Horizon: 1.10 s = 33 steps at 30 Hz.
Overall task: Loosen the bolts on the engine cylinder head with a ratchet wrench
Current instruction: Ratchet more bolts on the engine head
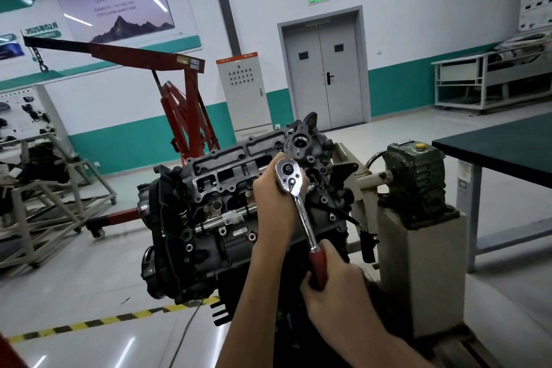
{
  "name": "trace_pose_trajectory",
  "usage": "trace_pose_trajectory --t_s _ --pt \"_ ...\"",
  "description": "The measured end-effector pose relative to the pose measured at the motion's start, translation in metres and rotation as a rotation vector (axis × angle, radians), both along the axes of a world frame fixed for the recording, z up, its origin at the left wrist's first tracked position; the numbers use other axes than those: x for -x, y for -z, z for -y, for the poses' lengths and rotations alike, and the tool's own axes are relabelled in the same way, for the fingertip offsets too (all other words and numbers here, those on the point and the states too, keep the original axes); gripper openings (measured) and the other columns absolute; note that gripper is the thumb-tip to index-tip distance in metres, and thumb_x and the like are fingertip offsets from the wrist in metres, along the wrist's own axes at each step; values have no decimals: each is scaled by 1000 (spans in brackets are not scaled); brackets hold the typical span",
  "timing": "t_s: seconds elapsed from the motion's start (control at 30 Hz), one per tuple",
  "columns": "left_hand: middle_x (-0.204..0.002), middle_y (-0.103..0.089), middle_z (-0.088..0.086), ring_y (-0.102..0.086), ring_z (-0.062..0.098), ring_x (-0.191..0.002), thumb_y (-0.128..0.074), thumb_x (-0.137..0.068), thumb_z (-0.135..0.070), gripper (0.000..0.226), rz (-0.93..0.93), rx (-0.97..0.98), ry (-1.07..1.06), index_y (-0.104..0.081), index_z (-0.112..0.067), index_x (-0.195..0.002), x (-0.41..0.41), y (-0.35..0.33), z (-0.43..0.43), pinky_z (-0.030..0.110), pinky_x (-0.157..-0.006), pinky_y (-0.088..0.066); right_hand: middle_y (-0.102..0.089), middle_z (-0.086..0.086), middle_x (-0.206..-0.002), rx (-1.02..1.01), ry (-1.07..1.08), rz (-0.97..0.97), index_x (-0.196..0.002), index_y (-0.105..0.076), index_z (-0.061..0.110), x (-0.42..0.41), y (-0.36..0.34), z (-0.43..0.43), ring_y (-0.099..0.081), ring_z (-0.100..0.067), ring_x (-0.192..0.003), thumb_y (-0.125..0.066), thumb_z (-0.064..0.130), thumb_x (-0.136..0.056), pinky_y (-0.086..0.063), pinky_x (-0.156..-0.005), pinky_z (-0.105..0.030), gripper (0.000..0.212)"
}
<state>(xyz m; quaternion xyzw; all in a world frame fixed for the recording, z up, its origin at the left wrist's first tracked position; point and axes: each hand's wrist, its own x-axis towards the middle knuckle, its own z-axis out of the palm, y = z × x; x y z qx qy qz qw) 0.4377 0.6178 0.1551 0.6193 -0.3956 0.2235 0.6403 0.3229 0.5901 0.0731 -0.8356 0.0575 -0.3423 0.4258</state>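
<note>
Seen from the head camera, the ratchet wrench point(298, 203) sits over the right end of the engine cylinder head point(227, 185). It has a round chrome head with a small switch, a polished shaft slanting down towards the person, and a glossy red handle. The left hand point(273, 191) holds the chrome head, fingers curled behind it. The right hand point(334, 284) grips the red handle, fingers point(307, 282) wrapped round it. The cylinder head is dark grey metal studded with bolts.
</note>
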Motion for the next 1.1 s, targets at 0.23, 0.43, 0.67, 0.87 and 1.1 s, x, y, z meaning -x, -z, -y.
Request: trace_pose_trajectory --t_s 0.23,0.43,0.67,0.87,1.1 --pt "-53 -42 -11 -34 3 -53 -53 -76 15 40 -5 -84 18 -41 -18 -58 -4 -3 -5 24 -52 -32 -53 7 -61 396 33 -121 -96 -51 17 13 -33 75 -49 -6 -48 -60 9 -76 -47 -52 -20 24" --pt "-52 -42 -13 -32 2 -51 -63 -82 8 44 12 -104 78 -41 -22 -58 -5 -5 -8 19 -50 -29 -52 9 -66 871 150 -96 -94 -51 17 5 -104 138 -55 -13 -57 -64 15 -78 -49 -58 -29 21" --pt "-55 -43 -13 -34 1 -52 -59 -77 8 41 53 -72 32 -38 -23 -60 -3 -2 -4 14 -51 -29 -45 13 -56 326 123 -63 -92 -49 22 13 -26 66 -49 -4 -45 -63 10 -73 -40 -49 -13 26" --pt "-59 -31 5 -27 3 -57 -53 -81 19 40 -2 7 41 -37 -13 -62 -2 1 -3 19 -53 -27 -42 9 -51 -63 -13 -15 -82 -40 29 -1 1 -11 -49 -1 -46 -61 10 -71 -29 -44 -3 31" --pt "-50 -42 -15 -34 0 -50 -52 -75 12 49 -16 -101 68 -39 -30 -54 -3 -4 -8 14 -50 -29 -51 10 -60 617 102 -164 -99 -49 20 14 -54 103 -53 -4 -49 -62 9 -78 -48 -50 -18 27"
